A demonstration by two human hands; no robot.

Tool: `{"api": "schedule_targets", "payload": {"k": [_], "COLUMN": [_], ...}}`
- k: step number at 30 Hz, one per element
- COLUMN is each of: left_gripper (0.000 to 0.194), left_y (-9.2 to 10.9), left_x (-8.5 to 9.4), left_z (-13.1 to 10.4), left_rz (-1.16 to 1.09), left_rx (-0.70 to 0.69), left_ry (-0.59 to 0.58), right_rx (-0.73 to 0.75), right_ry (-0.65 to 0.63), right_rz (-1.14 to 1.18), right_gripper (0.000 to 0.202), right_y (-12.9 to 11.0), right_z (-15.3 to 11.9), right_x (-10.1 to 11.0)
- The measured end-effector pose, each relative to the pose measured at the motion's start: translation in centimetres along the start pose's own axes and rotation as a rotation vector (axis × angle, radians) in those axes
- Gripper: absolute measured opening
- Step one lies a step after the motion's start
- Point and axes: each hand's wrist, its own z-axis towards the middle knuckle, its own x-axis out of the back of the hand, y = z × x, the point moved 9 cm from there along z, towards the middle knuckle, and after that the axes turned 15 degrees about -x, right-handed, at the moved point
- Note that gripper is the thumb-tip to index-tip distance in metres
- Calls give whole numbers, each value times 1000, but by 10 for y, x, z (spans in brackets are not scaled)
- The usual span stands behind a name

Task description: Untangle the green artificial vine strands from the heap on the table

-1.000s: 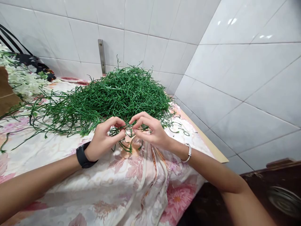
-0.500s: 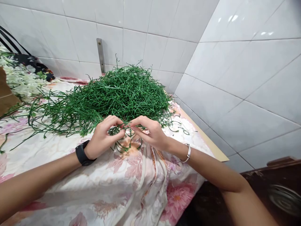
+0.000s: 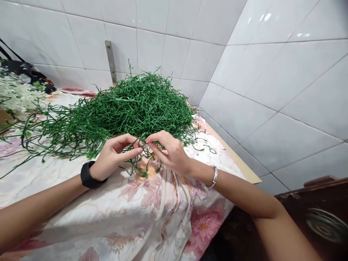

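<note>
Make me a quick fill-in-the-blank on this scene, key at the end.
1. The left hand and right hand are in front of a big pile of stems coloured ____.
2. The black band is on the person's ____ side, the silver bangle on the other.
3. The flowers at the view's left edge are mostly ____.
4. The metal bracket is against the tiled ____.

Missing words: green; left; white; wall.

The green stems look plastic, the wall tiles smooth and glossy, the bracket dull metal
</note>
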Motion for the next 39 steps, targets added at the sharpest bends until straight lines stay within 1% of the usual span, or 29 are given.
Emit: {"api": "schedule_targets", "payload": {"k": [3,8,13,16,21,25,30,36,39], "left_gripper": [12,16,16,16,20,20,18,18,15], "left_y": [1,6,3,2,4,5,2,2,3], "left_x": [1,-4,-5,-5,-5,-7,-7,-12,-13], "left_z": [1,2,1,0,-1,-1,-3,-3,-3], "left_rz": [24,90,110,107,109,158,180,191,185], "left_rx": [-1,-37,-29,-28,-47,-44,-14,-6,10], "left_ry": [2,-60,-71,-69,-56,-83,-103,-165,-168], "right_rx": [6,23,56,77,96,115,92,69,82], "right_ry": [4,-27,-85,-91,-90,-67,-99,-10,28], "right_rz": [-5,77,96,87,30,-59,-123,-211,-245], "right_gripper": [10,13,9,7,9,8,16,16,19], "right_y": [0,0,-4,-7,-8,-10,-8,-4,-6], "right_z": [-1,-1,-2,-3,-5,-6,-6,-10,-10], "right_x": [-1,-3,-7,-8,-9,-8,-13,-13,-12]}}
